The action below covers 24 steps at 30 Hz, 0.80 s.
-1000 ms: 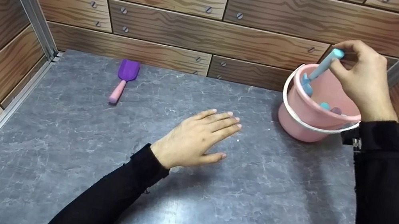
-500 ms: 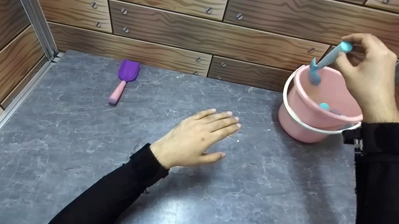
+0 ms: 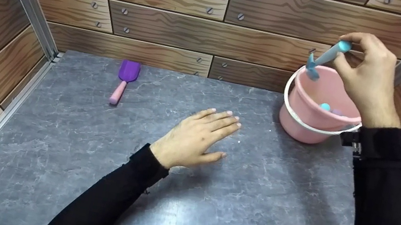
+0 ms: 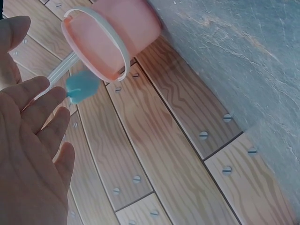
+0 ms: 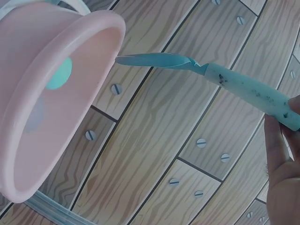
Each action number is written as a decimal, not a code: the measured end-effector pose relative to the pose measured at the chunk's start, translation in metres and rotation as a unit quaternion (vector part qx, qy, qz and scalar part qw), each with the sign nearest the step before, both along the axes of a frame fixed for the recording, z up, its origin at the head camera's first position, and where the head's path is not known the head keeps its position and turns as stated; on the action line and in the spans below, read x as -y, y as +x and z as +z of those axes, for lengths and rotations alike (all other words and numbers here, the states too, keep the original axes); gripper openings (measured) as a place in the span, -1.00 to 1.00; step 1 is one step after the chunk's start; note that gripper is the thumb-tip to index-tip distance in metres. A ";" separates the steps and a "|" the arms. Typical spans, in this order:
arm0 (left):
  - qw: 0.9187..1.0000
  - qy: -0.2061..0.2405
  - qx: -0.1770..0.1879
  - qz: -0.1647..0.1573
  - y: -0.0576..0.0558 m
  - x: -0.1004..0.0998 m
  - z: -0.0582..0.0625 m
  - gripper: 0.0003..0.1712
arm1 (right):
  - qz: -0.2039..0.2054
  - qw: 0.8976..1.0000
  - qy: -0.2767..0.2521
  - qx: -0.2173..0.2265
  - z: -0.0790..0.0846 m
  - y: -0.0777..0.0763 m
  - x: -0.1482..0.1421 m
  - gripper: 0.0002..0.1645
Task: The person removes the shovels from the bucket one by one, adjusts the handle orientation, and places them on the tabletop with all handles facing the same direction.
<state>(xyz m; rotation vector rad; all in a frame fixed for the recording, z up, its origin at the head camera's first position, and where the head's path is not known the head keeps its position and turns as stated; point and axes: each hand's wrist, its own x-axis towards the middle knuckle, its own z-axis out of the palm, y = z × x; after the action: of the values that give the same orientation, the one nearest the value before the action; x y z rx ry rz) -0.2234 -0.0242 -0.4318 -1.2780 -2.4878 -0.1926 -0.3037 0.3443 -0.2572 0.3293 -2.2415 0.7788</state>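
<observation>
Where the dark tabletop (image 3: 50, 181) comes closest to you, your left sleeve (image 3: 110, 191) slants in from the bottom edge, and your right sleeve (image 3: 393, 202) runs up along the right side. Your left hand (image 3: 196, 140) is spread over the middle of the tabletop, palm down, fingers straight and the thumb set apart from them; it holds nothing, and you can't tell whether it touches the surface. A small white speck (image 3: 239, 141) lies just beside its fingertips.

Farther off, at the back right, your pink bucket (image 3: 303, 109) stands upright, its white handle (image 3: 315, 129) slung low across the front. Inside you can see a turquoise round end (image 3: 325, 106) and a purple piece (image 3: 337, 111), both partly hidden. Above the bucket, your right hand (image 3: 370, 71) pinches the blue tool (image 3: 327, 56) near the end of its grip between thumb and fingers. The tool tilts, blade down and to the left, near the bucket's rim; whether they touch, you can't tell.

Well to the left, your purple scoop (image 3: 128, 72) lies with its pink grip toward you, its blade near the wood-patterned back wall (image 3: 166, 27).
</observation>
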 end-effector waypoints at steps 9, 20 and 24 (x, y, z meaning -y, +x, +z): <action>1.000 0.010 -0.009 0.005 -0.004 0.004 0.000 -0.04 | 0.014 1.000 0.020 -0.019 -0.006 0.005 0.007 -0.67; 1.000 0.024 -0.003 0.006 -0.006 0.007 0.001 -0.07 | 0.065 0.997 0.013 -0.032 -0.024 0.012 0.018 -0.66; 1.000 0.025 -0.002 0.008 -0.006 0.008 0.001 -0.05 | 0.077 0.996 0.010 -0.039 -0.032 0.014 0.024 -0.65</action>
<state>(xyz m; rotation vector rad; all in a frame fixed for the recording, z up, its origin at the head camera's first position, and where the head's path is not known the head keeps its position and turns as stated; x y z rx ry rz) -0.2295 -0.0326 -0.4307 -1.2357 -2.4739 -0.2467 -0.2898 0.3205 -0.2896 0.5373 -2.1699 0.8102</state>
